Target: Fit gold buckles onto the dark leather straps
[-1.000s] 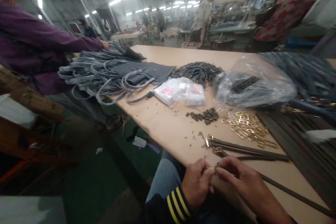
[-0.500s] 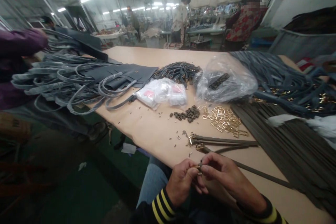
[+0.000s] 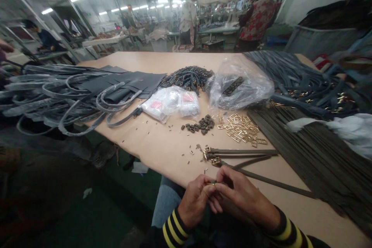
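Close to the table's front edge, my left hand (image 3: 196,199) and my right hand (image 3: 242,193) meet with pinched fingertips. Between them shows a glint of gold metal that looks like a buckle (image 3: 213,184), with a small dark leather piece (image 3: 214,181) against it; fingers hide most of both. Just beyond lie dark olive straps (image 3: 247,152) with gold buckles fitted at their left ends. Loose gold rectangular buckles (image 3: 242,128) are spread behind these straps. Left of them is a heap of small olive leather loops (image 3: 205,124), and tiny metal bits dot the table (image 3: 162,151).
A clear plastic bag (image 3: 241,85) and white packets (image 3: 171,102) stand behind the heaps. Long olive strips (image 3: 310,159) and dark blue straps (image 3: 314,77) cover the right side. Blue-grey bag pieces with wrapped handles (image 3: 72,93) overhang the left edge. Other people stand farther back.
The view has turned slightly, shifting the table and hands left in the picture. My fingers have closed more over the small pieces. The person in purple at left is mostly out of view.
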A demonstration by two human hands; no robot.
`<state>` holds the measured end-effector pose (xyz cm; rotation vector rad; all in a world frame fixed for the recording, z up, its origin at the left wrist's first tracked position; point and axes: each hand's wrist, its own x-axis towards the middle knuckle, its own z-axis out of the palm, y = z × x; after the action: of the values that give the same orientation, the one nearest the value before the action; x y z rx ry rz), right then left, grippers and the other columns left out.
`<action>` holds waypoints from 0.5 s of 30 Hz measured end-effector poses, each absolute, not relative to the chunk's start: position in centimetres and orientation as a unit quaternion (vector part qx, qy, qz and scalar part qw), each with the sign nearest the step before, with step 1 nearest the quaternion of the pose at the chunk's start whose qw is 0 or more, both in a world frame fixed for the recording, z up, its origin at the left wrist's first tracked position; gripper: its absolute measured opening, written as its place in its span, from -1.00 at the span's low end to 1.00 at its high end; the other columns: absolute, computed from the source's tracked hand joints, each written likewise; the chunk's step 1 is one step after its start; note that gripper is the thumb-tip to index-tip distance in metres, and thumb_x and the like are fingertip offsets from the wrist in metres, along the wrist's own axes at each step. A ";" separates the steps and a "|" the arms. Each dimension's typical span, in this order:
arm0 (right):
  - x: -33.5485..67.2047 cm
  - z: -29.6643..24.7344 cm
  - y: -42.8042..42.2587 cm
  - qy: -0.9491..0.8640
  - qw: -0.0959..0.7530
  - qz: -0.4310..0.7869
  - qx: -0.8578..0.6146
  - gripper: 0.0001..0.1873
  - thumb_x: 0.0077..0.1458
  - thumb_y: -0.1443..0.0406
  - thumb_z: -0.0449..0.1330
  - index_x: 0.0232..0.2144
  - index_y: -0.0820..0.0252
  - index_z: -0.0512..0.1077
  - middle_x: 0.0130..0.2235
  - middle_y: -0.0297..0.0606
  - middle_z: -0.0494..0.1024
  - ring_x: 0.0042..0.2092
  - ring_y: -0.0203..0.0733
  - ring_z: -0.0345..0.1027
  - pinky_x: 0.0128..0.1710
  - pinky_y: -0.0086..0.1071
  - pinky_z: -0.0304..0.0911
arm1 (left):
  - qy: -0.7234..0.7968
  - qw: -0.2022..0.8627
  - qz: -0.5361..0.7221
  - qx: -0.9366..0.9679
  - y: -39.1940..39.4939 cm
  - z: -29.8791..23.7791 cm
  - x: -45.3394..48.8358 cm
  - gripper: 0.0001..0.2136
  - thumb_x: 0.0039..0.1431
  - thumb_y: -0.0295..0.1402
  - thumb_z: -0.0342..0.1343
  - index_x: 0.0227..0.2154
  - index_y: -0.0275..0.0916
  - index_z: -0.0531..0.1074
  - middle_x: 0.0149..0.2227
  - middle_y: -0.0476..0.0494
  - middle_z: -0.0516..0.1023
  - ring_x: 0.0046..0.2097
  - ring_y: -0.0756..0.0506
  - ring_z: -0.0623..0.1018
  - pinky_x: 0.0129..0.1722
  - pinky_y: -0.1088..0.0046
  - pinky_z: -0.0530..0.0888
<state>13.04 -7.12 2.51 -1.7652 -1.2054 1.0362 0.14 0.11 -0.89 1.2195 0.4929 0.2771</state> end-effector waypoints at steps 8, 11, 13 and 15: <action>12.5 2.0 -7.1 -0.538 0.345 0.329 -0.695 -0.95 0.00 0.39 0.00 -0.44 0.23 0.26 -0.45 -0.32 0.36 -0.38 -0.29 0.22 -0.38 -0.42 0.12 | 0.316 0.747 0.143 0.567 0.2 -1.1 0.4 -0.60 -0.04 -0.06 0.01 -0.39 -0.38 0.24 -0.66 0.06 0.27 -0.68 0.11 0.30 -0.71 0.64 0.20; 13.8 2.4 -7.4 -0.558 0.371 0.324 -0.668 -0.84 0.03 0.36 0.00 -0.29 0.20 0.31 -0.30 -0.26 0.39 -0.30 -0.29 0.26 -0.34 -0.44 0.21 | 0.337 0.735 0.153 0.569 0.7 -0.8 0.3 -0.61 -0.05 -0.05 0.02 -0.45 -0.36 0.23 -0.67 0.08 0.26 -0.69 0.12 0.28 -0.72 0.65 0.17; 14.9 2.6 -7.6 -0.580 0.366 0.239 -0.688 -0.79 0.02 0.37 0.01 -0.23 0.21 0.30 -0.21 -0.21 0.37 -0.22 -0.25 0.25 -0.25 -0.39 0.23 | 0.345 0.726 0.152 0.575 0.9 -0.7 0.3 -0.62 -0.05 -0.05 0.01 -0.47 -0.34 0.22 -0.69 0.08 0.26 -0.70 0.13 0.26 -0.72 0.65 0.15; 15.8 2.9 -7.7 -0.615 0.327 0.153 -0.701 -0.73 0.00 0.36 0.05 -0.17 0.22 0.28 -0.12 -0.16 0.34 -0.09 -0.16 0.19 -0.10 -0.27 0.17 | 0.346 0.720 0.144 0.584 1.0 -0.5 0.2 -0.63 -0.04 -0.05 0.00 -0.47 -0.34 0.22 -0.70 0.08 0.26 -0.70 0.12 0.26 -0.72 0.64 0.15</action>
<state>15.77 -7.66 2.93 -1.8345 -1.6111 0.4011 0.24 0.99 -0.50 1.2918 0.7638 0.3186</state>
